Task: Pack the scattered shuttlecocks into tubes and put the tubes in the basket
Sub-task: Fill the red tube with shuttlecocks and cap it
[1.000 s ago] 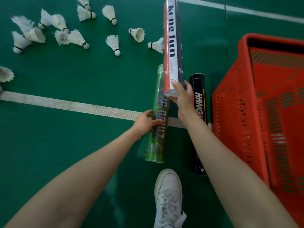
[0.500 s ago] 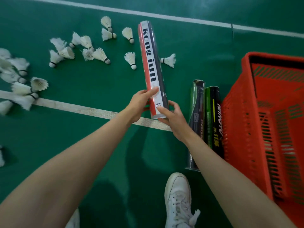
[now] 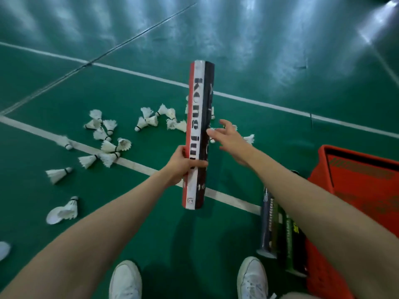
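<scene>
Left hand [image 3: 183, 165] grip wraps tube [image 3: 199, 134] low; most tube above. Right hand [image 3: 230, 139] open beside.

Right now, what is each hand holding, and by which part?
The left hand grips the red-and-black tube around its lower part. The right hand is open, holding nothing.

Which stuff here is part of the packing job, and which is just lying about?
Job: red-white-black tube, gripped by left hand; right hand, open beside it; scattered shuttlecocks; red basket; floor tubes beside basket.
Not job: white shoes; court line.
</scene>
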Available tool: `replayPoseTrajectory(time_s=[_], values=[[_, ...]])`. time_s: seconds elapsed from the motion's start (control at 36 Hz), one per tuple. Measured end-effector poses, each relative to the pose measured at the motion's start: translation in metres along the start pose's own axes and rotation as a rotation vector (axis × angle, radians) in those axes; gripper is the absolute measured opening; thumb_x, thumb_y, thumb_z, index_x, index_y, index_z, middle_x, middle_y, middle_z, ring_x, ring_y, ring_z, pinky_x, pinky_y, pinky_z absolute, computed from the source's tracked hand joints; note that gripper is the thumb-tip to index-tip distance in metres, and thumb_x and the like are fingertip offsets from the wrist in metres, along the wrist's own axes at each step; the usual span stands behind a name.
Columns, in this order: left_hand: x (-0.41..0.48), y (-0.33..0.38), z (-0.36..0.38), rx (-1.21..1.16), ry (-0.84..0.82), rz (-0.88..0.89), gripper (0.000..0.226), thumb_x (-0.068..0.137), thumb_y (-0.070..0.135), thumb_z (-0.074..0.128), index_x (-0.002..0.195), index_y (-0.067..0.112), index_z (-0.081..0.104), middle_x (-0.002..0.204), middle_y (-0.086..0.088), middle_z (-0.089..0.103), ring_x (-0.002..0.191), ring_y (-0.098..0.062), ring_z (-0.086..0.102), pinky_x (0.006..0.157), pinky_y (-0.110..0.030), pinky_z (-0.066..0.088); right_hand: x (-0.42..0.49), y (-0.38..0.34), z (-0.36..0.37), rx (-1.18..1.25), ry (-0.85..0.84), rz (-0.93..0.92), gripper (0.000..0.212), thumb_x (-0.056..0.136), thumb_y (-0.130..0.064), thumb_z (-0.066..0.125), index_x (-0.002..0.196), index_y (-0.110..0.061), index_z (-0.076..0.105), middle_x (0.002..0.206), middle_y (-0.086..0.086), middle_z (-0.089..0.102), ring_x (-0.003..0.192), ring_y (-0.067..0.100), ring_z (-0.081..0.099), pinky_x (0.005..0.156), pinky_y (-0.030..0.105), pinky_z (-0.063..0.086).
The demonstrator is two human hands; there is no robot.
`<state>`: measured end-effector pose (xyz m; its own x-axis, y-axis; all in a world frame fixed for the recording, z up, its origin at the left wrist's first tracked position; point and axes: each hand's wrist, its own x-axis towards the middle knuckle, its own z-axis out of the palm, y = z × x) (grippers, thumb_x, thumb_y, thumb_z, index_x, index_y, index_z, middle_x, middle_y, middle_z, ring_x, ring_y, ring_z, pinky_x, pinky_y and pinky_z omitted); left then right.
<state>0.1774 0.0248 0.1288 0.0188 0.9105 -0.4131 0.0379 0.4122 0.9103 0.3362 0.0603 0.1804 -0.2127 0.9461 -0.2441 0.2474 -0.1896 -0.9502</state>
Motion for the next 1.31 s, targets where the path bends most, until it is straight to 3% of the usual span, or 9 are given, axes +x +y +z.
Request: replayPoseTrajectory(time_s=[0.17, 0.31, 0.39, 0.47, 0.67, 0.86, 1.06, 1.19, 1.31], values=[[-0.040, 0.020, -0.033, 0.224, -0.067, 0.072, 0.069, 0.064, -0.002, 0.082, 0.116, 0.016, 0.040, 0.108, -0.006, 0.063, 0.099, -0.021, 0.063, 0.090, -0.045, 0.051, -0.016, -0.081, 0.023, 0.141, 0.155, -0.133, 0.078, 0.075, -0.026, 0.080, 0.131, -0.019, 0.026, 0.119, 0.008, 0.061, 0.104, 0.026, 0.063, 0.096, 0.051, 0.048], [-0.074, 0.055, -0.060, 0.270, -0.072, 0.211, 0.079, 0.070, -0.003, 0.078, 0.130, 0.022, 0.033, 0.111, 0.001, 0.059, 0.099, -0.016, 0.062, 0.081, -0.036, 0.054, -0.045, -0.105, 0.047, 0.143, 0.154, -0.229, 0.072, 0.066, -0.012, 0.085, 0.118, -0.018, 0.036, 0.111, 0.004, 0.063, 0.103, 0.024, 0.064, 0.092, 0.051, 0.051], [-0.091, 0.078, -0.070, 0.220, -0.052, 0.364, 0.085, 0.070, -0.004, 0.078, 0.137, 0.024, 0.033, 0.115, 0.005, 0.058, 0.097, -0.007, 0.061, 0.076, -0.026, 0.052, -0.063, -0.108, 0.067, 0.075, 0.072, -0.289, 0.076, 0.064, -0.001, 0.084, 0.122, -0.017, 0.037, 0.108, -0.002, 0.061, 0.099, 0.013, 0.062, 0.086, 0.033, 0.053], [-0.103, 0.087, -0.079, 0.256, -0.030, 0.437, 0.078, 0.066, -0.005, 0.079, 0.130, 0.019, 0.041, 0.110, 0.004, 0.064, 0.101, -0.015, 0.064, 0.088, -0.037, 0.054, -0.074, -0.108, 0.081, -0.008, -0.006, -0.327, 0.076, 0.063, 0.004, 0.082, 0.121, -0.019, 0.038, 0.110, -0.006, 0.058, 0.096, 0.004, 0.059, 0.078, 0.020, 0.050], [-0.098, 0.071, -0.102, 0.389, 0.095, 0.463, 0.066, 0.064, -0.001, 0.082, 0.115, 0.019, 0.045, 0.111, -0.001, 0.063, 0.101, -0.018, 0.064, 0.092, -0.045, 0.052, -0.063, -0.113, 0.091, -0.087, -0.074, -0.240, 0.092, 0.045, -0.039, 0.090, 0.125, -0.017, 0.051, 0.117, 0.001, 0.065, 0.110, 0.017, 0.061, 0.098, 0.040, 0.049], [-0.022, 0.028, -0.115, 0.844, 0.192, 0.368, 0.088, 0.067, 0.031, 0.081, 0.140, 0.020, 0.033, 0.116, -0.007, 0.043, 0.102, -0.024, 0.050, 0.092, -0.038, 0.046, 0.014, -0.047, 0.076, 0.156, -0.012, -0.062, 0.078, 0.070, -0.004, 0.081, 0.134, -0.013, 0.035, 0.118, 0.005, 0.054, 0.111, 0.026, 0.058, 0.088, 0.039, 0.055], [0.141, -0.031, -0.108, 1.066, 0.061, 0.213, 0.089, 0.069, 0.042, 0.075, 0.142, 0.031, 0.023, 0.113, -0.003, 0.036, 0.090, -0.025, 0.058, 0.083, -0.043, 0.054, 0.167, 0.072, 0.041, 0.005, -0.097, 0.206, 0.048, 0.076, -0.016, 0.078, 0.116, -0.019, 0.051, 0.122, 0.015, 0.058, 0.104, 0.024, 0.063, 0.091, 0.041, 0.052], [0.218, -0.057, -0.089, 1.147, 0.037, 0.168, 0.086, 0.070, 0.042, 0.074, 0.140, 0.031, 0.025, 0.114, -0.006, 0.036, 0.095, -0.028, 0.054, 0.083, -0.043, 0.052, 0.232, 0.134, 0.018, -0.052, 0.022, 0.268, 0.071, 0.075, -0.030, 0.079, 0.134, -0.015, 0.042, 0.121, 0.005, 0.057, 0.112, 0.021, 0.057, 0.091, 0.035, 0.046], [0.252, -0.062, -0.074, 1.174, 0.030, 0.118, 0.086, 0.072, 0.041, 0.074, 0.142, 0.031, 0.024, 0.115, -0.007, 0.035, 0.094, -0.027, 0.053, 0.081, -0.041, 0.050, 0.257, 0.163, -0.008, -0.294, 0.162, 0.278, 0.063, 0.082, -0.035, 0.071, 0.136, -0.019, 0.043, 0.125, 0.000, 0.048, 0.109, 0.016, 0.050, 0.086, 0.028, 0.039]])
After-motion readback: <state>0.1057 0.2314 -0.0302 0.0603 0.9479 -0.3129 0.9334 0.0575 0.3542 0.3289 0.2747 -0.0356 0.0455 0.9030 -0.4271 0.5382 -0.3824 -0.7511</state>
